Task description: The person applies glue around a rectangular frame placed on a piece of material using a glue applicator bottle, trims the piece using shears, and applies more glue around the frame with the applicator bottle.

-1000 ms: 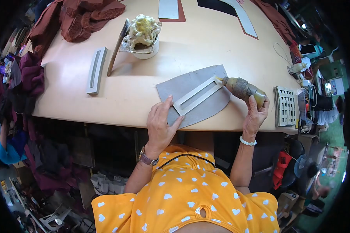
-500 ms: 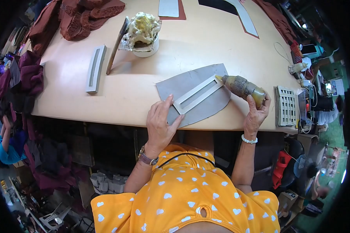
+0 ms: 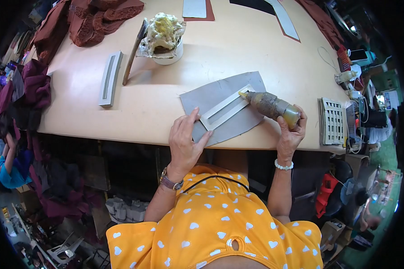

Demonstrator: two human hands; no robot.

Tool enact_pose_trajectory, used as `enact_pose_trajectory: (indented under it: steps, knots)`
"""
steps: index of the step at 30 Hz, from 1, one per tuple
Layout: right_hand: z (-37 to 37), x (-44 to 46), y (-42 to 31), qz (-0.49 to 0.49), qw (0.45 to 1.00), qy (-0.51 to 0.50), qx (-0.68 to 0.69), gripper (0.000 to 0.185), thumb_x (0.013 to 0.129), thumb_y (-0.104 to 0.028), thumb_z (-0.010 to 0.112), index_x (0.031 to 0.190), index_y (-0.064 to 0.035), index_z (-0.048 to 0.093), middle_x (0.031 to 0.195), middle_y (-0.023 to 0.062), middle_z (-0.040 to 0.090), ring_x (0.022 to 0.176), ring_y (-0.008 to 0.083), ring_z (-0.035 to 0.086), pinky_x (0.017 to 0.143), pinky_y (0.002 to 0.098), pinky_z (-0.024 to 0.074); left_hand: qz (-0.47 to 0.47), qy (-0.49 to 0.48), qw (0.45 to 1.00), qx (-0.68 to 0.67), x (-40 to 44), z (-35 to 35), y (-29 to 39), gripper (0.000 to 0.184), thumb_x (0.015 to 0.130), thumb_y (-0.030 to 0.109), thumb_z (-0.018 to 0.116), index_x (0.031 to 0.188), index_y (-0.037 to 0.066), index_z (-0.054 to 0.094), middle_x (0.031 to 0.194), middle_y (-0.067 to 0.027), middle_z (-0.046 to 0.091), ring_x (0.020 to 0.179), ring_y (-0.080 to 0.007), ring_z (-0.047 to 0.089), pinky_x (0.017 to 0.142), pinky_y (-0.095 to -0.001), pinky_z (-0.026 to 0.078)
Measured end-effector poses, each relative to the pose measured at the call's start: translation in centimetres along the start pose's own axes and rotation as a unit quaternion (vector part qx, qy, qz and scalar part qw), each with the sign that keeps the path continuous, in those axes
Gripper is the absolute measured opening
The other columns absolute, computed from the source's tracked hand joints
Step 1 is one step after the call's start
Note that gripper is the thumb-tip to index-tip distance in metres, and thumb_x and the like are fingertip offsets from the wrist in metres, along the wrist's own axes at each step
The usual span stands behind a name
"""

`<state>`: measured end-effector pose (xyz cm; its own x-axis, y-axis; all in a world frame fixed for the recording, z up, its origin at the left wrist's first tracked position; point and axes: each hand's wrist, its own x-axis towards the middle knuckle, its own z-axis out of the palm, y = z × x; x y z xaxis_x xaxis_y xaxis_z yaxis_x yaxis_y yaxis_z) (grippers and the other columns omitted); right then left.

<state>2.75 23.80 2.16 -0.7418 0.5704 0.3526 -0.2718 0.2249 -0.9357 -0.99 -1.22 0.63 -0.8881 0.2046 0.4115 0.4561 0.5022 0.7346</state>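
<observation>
A grey flat piece of material (image 3: 238,123) lies near the table's front edge, with a pale slotted rectangular frame (image 3: 223,117) slanting across it. My left hand (image 3: 184,139) rests at the frame's near-left end, thumb and index finger spread apart at its two corners. My right hand (image 3: 292,134) is closed round the base of a squeeze bottle (image 3: 272,105) with a dark, crusted middle. The bottle is tilted, its yellow nozzle pointing left over the frame's far-right end. Whether the tip touches the frame I cannot tell.
A second slotted frame (image 3: 110,80) lies at left, near a stick (image 3: 134,54) leaning on a white tub (image 3: 173,54) heaped with yellowish crust. Brown-red pieces (image 3: 92,20) lie at the far left. A stack of slotted plates (image 3: 332,122) stands at right. Another person's arm (image 3: 8,152) shows at far left.
My right hand has moved the bottle left, bringing its nozzle from beyond the frame's far-right corner to over that end. My left hand stays in place.
</observation>
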Motion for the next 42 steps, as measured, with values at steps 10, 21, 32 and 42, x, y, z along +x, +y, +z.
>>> enact_pose_trajectory:
  steps: [10, 21, 32, 42]
  knots:
    - [2.5, -4.4, -1.7, 0.037, 0.997, -0.059, 0.038, 0.056, 0.067, -0.004, 0.077, 0.114, -0.0032, 0.048, 0.106, 0.0048, 0.055, 0.096, 0.0126, 0.053, 0.085, 0.0254, 0.0439, -0.013, 0.010, 1.000, -0.010, 0.0, 0.1, 0.0, 0.069, 0.062, 0.006, 0.075, 0.125, 0.003, 0.046, 0.094, -0.0119, 0.060, 0.090, -0.0266, 0.055, 0.081, -0.0358, 0.045]
    - [2.8, -5.3, -2.4, 0.155, 0.969, -0.051, 0.187, 0.046, 0.073, -0.003, 0.070, 0.114, -0.0033, 0.048, 0.101, 0.0039, 0.056, 0.089, 0.0106, 0.055, 0.080, 0.0238, 0.0460, -0.063, 0.002, 0.998, -0.027, 0.0, -0.1, 0.4, 0.044, 0.061, 0.008, 0.076, 0.100, 0.005, 0.055, 0.135, -0.0248, 0.035, 0.096, -0.0316, 0.056, 0.085, -0.0375, 0.043]
    - [-3.4, -0.4, 0.7, 0.039, 0.991, 0.101, 0.082, 0.040, 0.076, 0.000, 0.068, 0.110, -0.0013, 0.047, 0.103, 0.0054, 0.053, 0.093, 0.0139, 0.053, 0.085, 0.0268, 0.0441, -0.022, 0.006, 1.000, 0.009, 0.0, 0.1, 0.3, 0.079, 0.064, 0.008, 0.075, 0.128, -0.001, 0.030, 0.106, -0.0134, 0.054, 0.091, -0.0274, 0.053, 0.083, -0.0366, 0.042]
    - [-3.1, -0.6, 1.0, 0.020, 0.996, 0.078, 0.045, 0.041, 0.075, -0.001, 0.070, 0.110, -0.0013, 0.048, 0.102, 0.0045, 0.053, 0.093, 0.0124, 0.052, 0.085, 0.0262, 0.0433, -0.031, -0.005, 1.000, -0.004, 0.0, 0.1, 0.4, 0.079, 0.063, 0.004, 0.073, 0.131, -0.002, 0.033, 0.098, -0.0111, 0.058, 0.093, -0.0280, 0.053, 0.089, -0.0374, 0.040]
